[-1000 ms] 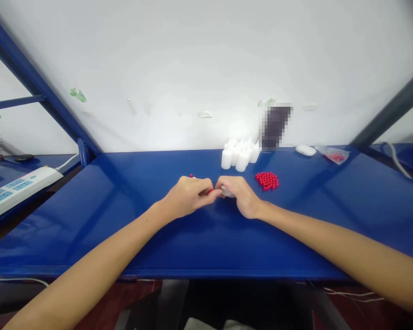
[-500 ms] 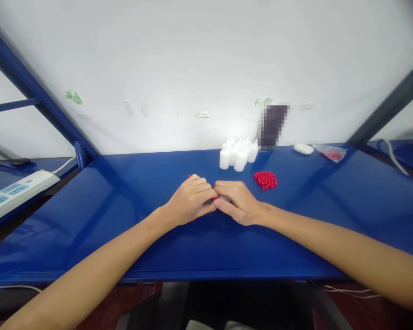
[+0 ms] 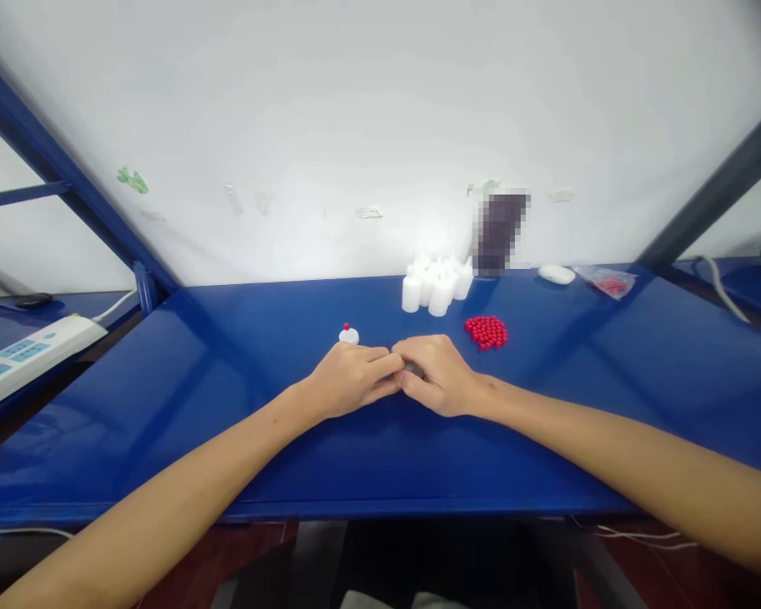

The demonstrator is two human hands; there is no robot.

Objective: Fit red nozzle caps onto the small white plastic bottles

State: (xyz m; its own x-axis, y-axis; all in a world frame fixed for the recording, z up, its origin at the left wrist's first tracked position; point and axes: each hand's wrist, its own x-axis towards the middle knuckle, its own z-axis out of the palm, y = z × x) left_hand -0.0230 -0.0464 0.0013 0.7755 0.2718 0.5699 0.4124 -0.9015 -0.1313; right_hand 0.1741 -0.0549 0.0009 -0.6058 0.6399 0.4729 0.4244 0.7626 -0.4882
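Both my hands meet over the middle of the blue table, fingertips touching. My right hand (image 3: 437,375) is closed around a small white bottle (image 3: 413,370), mostly hidden and in shadow. At the bottle's end my left hand (image 3: 358,378) is pinched; its fingers cover the small red cap glimpsed there earlier. Just beyond my left hand stands another white bottle (image 3: 348,337) with a red tip. Several white bottles with pointed tips (image 3: 437,288) stand grouped behind my hands. A pile of small red caps (image 3: 487,332) lies beyond my right hand.
At the back right lie a white rounded case (image 3: 556,274) and a clear bag (image 3: 605,282) with red pieces. A blurred dark panel (image 3: 500,233) leans by the wall. A white power strip (image 3: 31,359) is at the far left, beyond the blue frame post (image 3: 101,216).
My left hand has turned and lowered slightly, uncovering the red-tipped bottle behind it. The red bit at its fingertips is now hidden. My right hand keeps its hold.
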